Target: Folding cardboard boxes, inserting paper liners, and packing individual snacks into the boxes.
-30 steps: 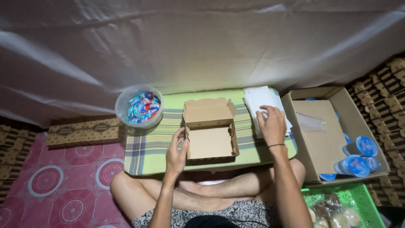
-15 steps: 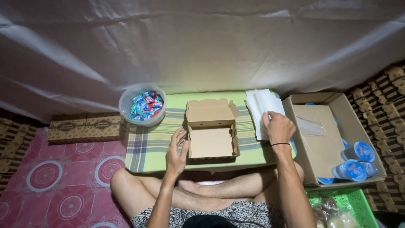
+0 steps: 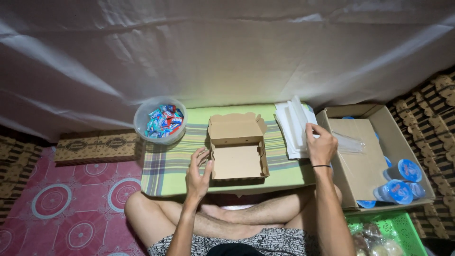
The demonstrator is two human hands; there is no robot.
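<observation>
On the low table, covered with a green plaid cloth, an open brown cardboard box stood empty with its lid folded back toward the white sheet hung behind. The left hand rested against the box's left wall, fingers loosely spread and clamped on nothing. The right hand had drawn back toward the near edge of the stack of white paper sheets compared with a second earlier, when it lay flat further up the stack; its fingertips now pinched at the edge of the top sheets, several of which stood lifted and fanned. Whether a single sheet was separated could not be told. In judgement, this shift marked the picking-up of a liner sheet, with the box still unlined. A clear round tub of wrapped sweets sat at the table's far left corner, apart from both hands. To the right, a large carton held sealed blue-lidded water cups, and a green basket of wrapped food lay beside the person's knee. A flat patterned box lay on the floor to the left.
</observation>
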